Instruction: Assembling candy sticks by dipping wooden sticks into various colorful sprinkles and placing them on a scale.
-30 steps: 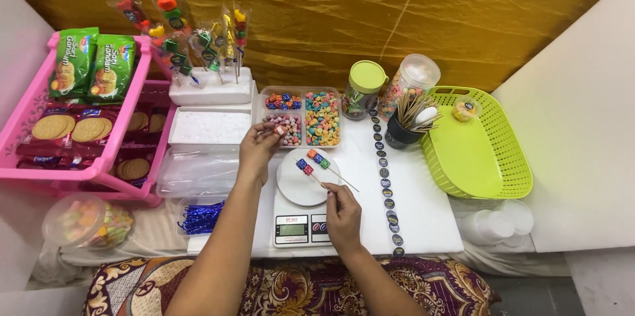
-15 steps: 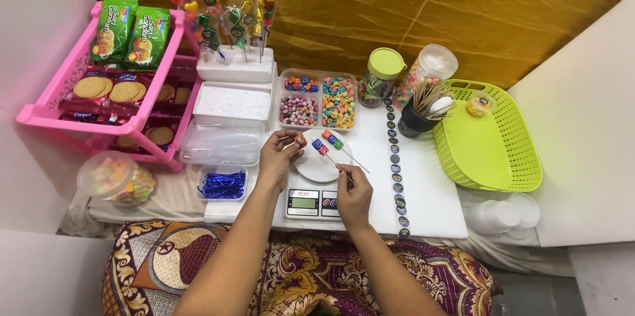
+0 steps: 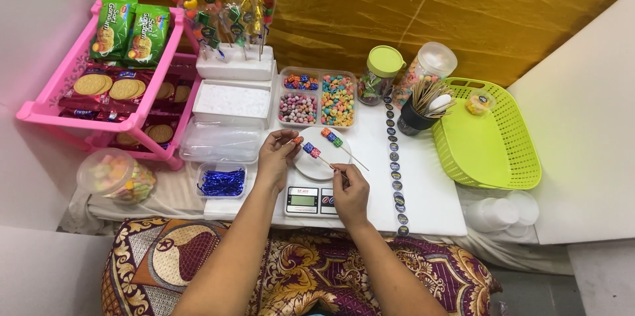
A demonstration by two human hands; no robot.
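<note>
My right hand (image 3: 350,194) pinches a candy skewer (image 3: 316,153) over the scale (image 3: 317,170); left hand (image 3: 278,156) fingers pinch a small candy (image 3: 298,139) at its tip.

two candy skewers (image 3: 334,144), one scale (image 3: 311,198), two jars (image 3: 381,75), one green basket (image 3: 493,151)

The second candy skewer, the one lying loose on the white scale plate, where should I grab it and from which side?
Judging by how it lies, take the second candy skewer by its bare stick end, which juts past the white scale plate toward the sticker strip. Come from the right with the right hand. The candies sit at the upper-left end, so pinching the stick keeps fingers off them.
</note>
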